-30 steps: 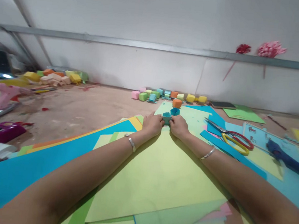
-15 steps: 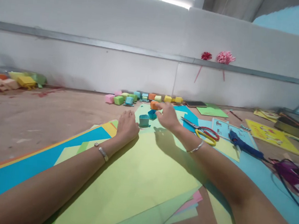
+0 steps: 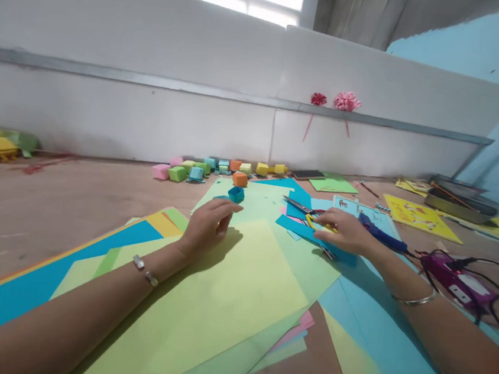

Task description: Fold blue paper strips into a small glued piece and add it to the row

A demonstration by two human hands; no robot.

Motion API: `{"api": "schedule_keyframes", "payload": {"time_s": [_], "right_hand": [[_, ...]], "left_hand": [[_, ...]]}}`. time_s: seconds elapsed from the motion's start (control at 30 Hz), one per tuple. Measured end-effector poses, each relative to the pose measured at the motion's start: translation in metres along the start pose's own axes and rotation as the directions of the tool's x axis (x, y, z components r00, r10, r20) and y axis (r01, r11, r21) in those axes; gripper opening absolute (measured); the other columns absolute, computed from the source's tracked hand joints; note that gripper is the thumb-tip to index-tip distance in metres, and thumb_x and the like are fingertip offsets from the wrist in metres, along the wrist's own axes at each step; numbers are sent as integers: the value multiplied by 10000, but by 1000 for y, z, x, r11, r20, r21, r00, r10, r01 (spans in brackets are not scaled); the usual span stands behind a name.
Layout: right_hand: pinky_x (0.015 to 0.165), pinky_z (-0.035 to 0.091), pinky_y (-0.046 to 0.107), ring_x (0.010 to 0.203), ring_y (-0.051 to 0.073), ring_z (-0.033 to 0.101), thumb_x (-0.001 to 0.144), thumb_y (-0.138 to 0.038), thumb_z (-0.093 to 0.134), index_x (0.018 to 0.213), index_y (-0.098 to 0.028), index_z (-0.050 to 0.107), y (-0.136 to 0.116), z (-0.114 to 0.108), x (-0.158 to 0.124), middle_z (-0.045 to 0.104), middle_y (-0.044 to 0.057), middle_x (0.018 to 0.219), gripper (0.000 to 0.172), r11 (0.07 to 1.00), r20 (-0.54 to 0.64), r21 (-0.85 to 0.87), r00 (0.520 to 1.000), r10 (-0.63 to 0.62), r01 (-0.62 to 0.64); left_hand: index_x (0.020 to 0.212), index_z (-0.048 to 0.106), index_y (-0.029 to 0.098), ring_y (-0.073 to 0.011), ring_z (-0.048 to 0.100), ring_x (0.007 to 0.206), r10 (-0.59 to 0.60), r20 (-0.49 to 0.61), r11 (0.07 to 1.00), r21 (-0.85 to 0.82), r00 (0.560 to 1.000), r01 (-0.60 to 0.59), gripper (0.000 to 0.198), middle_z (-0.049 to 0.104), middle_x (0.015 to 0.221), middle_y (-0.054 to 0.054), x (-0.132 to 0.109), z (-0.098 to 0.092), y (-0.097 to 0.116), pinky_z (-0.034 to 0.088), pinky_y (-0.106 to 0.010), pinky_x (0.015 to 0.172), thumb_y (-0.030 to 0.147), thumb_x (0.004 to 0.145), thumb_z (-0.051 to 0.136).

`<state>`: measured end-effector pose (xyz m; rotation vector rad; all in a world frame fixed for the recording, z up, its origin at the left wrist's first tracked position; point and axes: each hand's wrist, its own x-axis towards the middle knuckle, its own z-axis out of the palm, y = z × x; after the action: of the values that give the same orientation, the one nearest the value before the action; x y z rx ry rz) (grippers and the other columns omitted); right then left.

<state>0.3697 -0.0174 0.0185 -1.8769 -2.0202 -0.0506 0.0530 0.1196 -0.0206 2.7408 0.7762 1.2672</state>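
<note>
My left hand [image 3: 207,227] rests on the big light-green sheet [image 3: 219,303], fingers loosely bent and pointing right, with nothing clearly in them. A sliver of teal paper peeks out just behind the fingers. A small teal paper box [image 3: 236,194] stands a little beyond the fingertips, apart from the hand. My right hand [image 3: 345,233] lies over the handles of the yellow-and-red scissors [image 3: 301,207], fingers closed around them, on a dark-blue paper strip [image 3: 292,227]. The blades point left, away from the hand.
A row of coloured paper boxes [image 3: 198,167] lines the wall, with an orange box [image 3: 240,179] in front. A blue glue gun [image 3: 382,236] and a purple tool [image 3: 454,280] with black cables lie to the right. A phone [image 3: 308,174], yellow sheets [image 3: 420,214] and a tray [image 3: 457,200] lie beyond.
Both hands let go of the teal box. My right hand swung right and came down on the scissors; the left hand opened beside the box. My head turned right.
</note>
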Motion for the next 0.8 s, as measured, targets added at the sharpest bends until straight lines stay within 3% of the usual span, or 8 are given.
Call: {"api": "schedule_keyframes", "payload": {"time_s": [0.07, 0.2, 0.3, 0.43, 0.5, 0.6, 0.7, 0.8], "right_hand": [[709, 434, 295, 941, 255, 612, 692, -354, 781, 1015, -194, 721, -8, 8, -3, 679, 105, 1008, 365, 995, 70, -75, 996, -55, 61], [671, 396, 297, 862, 249, 602, 791, -167, 642, 744, -177, 691, -20, 20, -5, 662, 110, 855, 68, 992, 57, -119, 998, -29, 35], [651, 367, 297, 784, 221, 578, 842, -123, 503, 647, -171, 631, -22, 20, -5, 637, 103, 781, 238, 998, -10, -60, 1000, 23, -24], [624, 367, 279, 711, 179, 543, 858, -230, 480, 706, -177, 622, -25, 12, 1, 617, 58, 758, 215, 988, -42, 130, 995, 89, -83], [563, 370, 258, 622, 148, 509, 859, -318, 484, 700, -182, 609, -32, 10, 7, 587, 25, 690, 244, 963, 33, 257, 997, 76, -82], [502, 384, 236, 553, 121, 470, 840, -439, 501, 693, -180, 603, -49, 16, 16, 551, -2, 625, 314, 908, 175, 415, 985, -9, -65], [505, 387, 228, 567, 118, 479, 801, -492, 548, 727, -177, 623, -69, 28, 25, 559, -3, 634, 333, 821, 255, 565, 963, -86, -77], [528, 387, 235, 599, 131, 503, 808, -443, 567, 760, -186, 652, -81, 41, 28, 589, 0, 658, 275, 795, 198, 603, 978, -70, -65]], "left_hand": [[1002, 678, 212, -209, 665, 907, 26, 33, 1000, -13, 999, -26, 290, 730, 952, -81, -1, 1, 1, 533, -335, 797, 165, 887, 415], [1027, 671, 210, -193, 669, 834, -5, 99, 999, -47, 995, 9, 290, 733, 914, -66, -2, 3, -1, 527, -312, 725, 152, 888, 423], [1022, 678, 200, -187, 659, 816, -21, 124, 997, -74, 992, 30, 276, 725, 919, -72, -3, 3, -1, 519, -295, 687, 164, 889, 440], [981, 699, 192, -163, 622, 698, -83, 159, 983, -147, 984, 107, 251, 718, 906, -75, -2, 4, 4, 513, -294, 646, 273, 902, 475], [964, 703, 188, -170, 630, 723, -204, 201, 915, -307, 958, 260, 280, 713, 896, -80, -1, 4, 7, 526, -286, 626, 375, 896, 507], [1007, 688, 152, -203, 669, 792, -358, 302, 699, -541, 883, 469, 470, 701, 896, -108, 2, 1, 12, 557, -289, 592, 543, 904, 449], [1100, 669, 136, -188, 674, 722, -369, 412, 552, -624, 833, 553, 603, 698, 876, -106, 3, -5, 17, 567, -301, 589, 635, 898, 396], [1077, 690, 140, -164, 641, 613, -320, 542, 444, -639, 777, 629, 551, 680, 754, -58, 1, -8, 20, 543, -293, 572, 600, 781, 627]]}}
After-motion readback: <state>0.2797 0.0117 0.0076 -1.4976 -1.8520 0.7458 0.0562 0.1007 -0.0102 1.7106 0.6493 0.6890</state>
